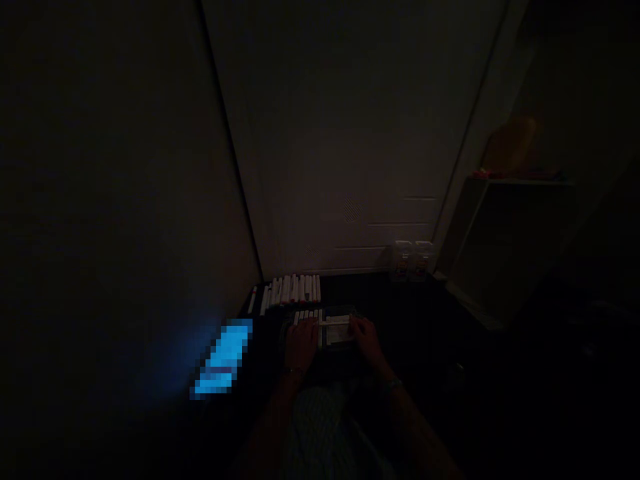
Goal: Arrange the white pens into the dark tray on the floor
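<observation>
The light is very dim, so finger detail is poor. A white marker (334, 323) lies crosswise between my hands over a low case (341, 309). My left hand (303, 341) is closed at the marker's left end, its fingers over a row of white markers (307, 315) standing side by side in the case. At the other end my right hand (365, 337) is closed on the marker in a pinch. Below the held marker, a pale flat area (337, 335) shows in the right part of the case; its contents are hard to make out.
More white markers (293, 289) lie in a row behind the case on the dark table (360, 287). Two clear containers (411, 260) stand at the back right by the pale wall. A glowing blue, pixelated screen (225, 357) is at left. A cabinet (500, 233) stands at right.
</observation>
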`<state>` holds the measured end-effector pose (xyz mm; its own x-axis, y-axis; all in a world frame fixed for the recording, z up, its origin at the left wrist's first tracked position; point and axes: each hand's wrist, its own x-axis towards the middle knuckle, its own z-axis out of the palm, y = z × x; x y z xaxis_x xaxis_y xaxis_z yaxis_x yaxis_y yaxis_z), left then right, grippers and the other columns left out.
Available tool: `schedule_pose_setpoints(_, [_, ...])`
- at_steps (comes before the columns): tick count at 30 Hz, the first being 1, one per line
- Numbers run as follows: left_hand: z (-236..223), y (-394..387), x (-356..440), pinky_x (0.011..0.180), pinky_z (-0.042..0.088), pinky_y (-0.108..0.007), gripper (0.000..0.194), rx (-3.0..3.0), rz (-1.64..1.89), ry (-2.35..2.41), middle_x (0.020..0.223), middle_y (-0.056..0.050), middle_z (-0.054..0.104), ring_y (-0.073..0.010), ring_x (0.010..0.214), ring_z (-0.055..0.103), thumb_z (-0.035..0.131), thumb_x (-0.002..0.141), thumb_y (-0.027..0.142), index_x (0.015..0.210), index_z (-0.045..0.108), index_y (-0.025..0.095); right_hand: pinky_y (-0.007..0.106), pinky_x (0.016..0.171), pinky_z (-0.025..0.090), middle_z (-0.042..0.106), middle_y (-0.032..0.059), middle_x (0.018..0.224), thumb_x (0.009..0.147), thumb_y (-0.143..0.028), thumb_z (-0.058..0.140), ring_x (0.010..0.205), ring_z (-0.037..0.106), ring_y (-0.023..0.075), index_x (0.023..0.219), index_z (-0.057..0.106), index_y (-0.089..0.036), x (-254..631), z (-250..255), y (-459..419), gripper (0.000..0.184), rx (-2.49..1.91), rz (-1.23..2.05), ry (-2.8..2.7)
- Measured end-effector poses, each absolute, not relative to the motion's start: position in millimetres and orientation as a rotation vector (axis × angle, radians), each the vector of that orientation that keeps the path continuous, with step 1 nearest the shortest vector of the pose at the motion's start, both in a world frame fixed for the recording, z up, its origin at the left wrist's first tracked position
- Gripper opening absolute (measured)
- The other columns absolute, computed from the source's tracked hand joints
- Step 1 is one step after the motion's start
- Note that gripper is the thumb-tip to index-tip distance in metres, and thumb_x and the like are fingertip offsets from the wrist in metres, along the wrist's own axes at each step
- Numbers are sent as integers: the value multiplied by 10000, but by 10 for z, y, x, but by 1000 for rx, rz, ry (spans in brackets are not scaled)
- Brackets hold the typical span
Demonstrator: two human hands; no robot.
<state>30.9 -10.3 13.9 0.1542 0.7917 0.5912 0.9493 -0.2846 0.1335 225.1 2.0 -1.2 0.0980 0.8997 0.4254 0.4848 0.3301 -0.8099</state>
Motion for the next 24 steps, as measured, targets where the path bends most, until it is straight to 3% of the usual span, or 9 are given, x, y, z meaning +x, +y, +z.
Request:
schedule_pose_setpoints(13, [210,-146,338,798,348,-337,309,-2189,-864,-1726,981,-73,632,-188,918,559,268,903,279,1012,542,188,255,768,382,638,37,810,896,-457,328,795,561,152,792,636,-195,2260,28,10,418,-1260,464,-1603])
schedule_pose_setpoints(24, [156,-113,296,773,354,-337,318,-2198,-731,-1697,919,-71,639,-185,877,555,276,901,260,975,576,188,260,733,396,641,42,736,878,-503,320,750,563,162,668,632,-193,2242,75,-8,488,-1270,544,-1547])
